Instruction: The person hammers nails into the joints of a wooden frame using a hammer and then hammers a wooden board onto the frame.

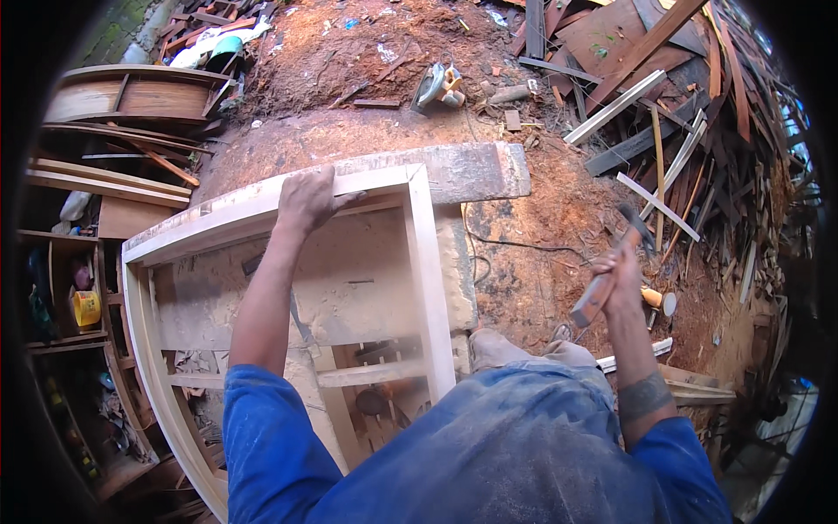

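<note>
Pale rectangular wooden frame (425, 271) lies on a dusty wooden bench (480, 172); the left hand (307, 199) curls over its far rail (375, 178), while the right hand (619, 271) wraps around a brown-handled, dark-headed hammer (594, 299).

At ten o'clock from the centre of my head view, my left hand (305, 199) grips the far rail of a pale wooden frame (428, 271), which lies across a dusty worktop (349, 301). At three o'clock I have my right hand (621, 272) wrapped around the handle of a hammer (595, 299), its dark head toward one o'clock. Near that hand lies a yellow cylinder (655, 299). A power tool (434, 87) sits at twelve, scrap wood (624, 155) heaps up at two, and a yellow container (85, 308) stands in shelving at nine.
</note>
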`<action>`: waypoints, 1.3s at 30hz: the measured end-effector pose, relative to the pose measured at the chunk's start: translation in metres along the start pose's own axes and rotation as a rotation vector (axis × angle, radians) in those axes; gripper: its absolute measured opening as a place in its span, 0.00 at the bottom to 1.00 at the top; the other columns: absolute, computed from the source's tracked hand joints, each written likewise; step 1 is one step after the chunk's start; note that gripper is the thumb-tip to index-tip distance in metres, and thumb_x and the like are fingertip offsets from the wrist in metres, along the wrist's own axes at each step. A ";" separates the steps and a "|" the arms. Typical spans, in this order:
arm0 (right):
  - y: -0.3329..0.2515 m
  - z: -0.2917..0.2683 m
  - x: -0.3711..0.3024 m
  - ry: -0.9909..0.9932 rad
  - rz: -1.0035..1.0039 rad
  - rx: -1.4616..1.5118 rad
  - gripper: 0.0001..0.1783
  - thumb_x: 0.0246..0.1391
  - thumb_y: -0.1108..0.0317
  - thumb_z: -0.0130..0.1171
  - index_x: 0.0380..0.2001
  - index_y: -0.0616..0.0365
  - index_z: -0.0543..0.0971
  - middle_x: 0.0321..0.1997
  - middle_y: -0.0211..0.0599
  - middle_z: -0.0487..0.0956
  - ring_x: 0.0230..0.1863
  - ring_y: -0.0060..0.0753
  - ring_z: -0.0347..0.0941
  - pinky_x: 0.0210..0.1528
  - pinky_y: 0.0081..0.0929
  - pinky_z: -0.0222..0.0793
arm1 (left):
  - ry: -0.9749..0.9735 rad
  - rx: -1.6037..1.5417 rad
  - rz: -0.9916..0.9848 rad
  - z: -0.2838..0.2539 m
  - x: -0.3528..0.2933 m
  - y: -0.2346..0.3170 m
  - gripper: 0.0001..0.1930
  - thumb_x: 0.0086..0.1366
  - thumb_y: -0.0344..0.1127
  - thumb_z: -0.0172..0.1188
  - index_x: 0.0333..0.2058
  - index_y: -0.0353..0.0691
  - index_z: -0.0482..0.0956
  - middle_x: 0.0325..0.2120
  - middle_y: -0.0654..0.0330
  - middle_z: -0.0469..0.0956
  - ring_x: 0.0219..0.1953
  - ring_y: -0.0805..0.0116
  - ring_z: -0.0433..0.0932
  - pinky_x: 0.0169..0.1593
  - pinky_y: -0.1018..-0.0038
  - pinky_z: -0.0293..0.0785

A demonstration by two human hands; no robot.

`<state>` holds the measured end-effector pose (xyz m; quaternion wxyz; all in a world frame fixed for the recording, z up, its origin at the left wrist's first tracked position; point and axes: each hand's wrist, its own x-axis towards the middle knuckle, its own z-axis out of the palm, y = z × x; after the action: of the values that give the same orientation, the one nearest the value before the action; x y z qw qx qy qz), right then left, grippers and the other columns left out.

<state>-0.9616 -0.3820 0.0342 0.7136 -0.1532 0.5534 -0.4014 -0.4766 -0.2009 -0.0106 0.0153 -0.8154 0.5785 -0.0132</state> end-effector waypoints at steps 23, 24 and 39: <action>0.052 0.086 -0.011 -0.303 0.269 -0.182 0.17 0.71 0.53 0.49 0.36 0.56 0.65 0.21 0.21 0.65 0.15 0.15 0.61 0.13 0.16 0.64 | -0.049 -0.041 -0.068 0.001 0.007 0.002 0.38 0.57 0.75 0.57 0.34 0.38 0.74 0.26 0.44 0.81 0.35 0.44 0.82 0.41 0.53 0.75; 0.015 0.071 -0.011 -0.133 0.163 -0.187 0.17 0.73 0.53 0.46 0.36 0.55 0.65 0.20 0.22 0.65 0.16 0.14 0.61 0.15 0.18 0.66 | -0.041 -0.033 -0.045 0.001 0.009 0.005 0.35 0.58 0.73 0.58 0.34 0.39 0.74 0.25 0.45 0.82 0.34 0.45 0.83 0.39 0.53 0.76; -0.033 0.022 0.023 -0.046 -0.073 -0.084 0.19 0.74 0.50 0.43 0.35 0.53 0.65 0.21 0.21 0.66 0.17 0.15 0.63 0.16 0.18 0.67 | -0.107 -0.029 -0.076 -0.001 0.004 0.001 0.36 0.58 0.74 0.58 0.35 0.39 0.73 0.26 0.44 0.81 0.35 0.43 0.82 0.39 0.52 0.75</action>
<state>-0.9532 -0.4244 0.0483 0.7039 -0.2121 0.5473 -0.4000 -0.4763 -0.2053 -0.0100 0.0340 -0.8366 0.5454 0.0383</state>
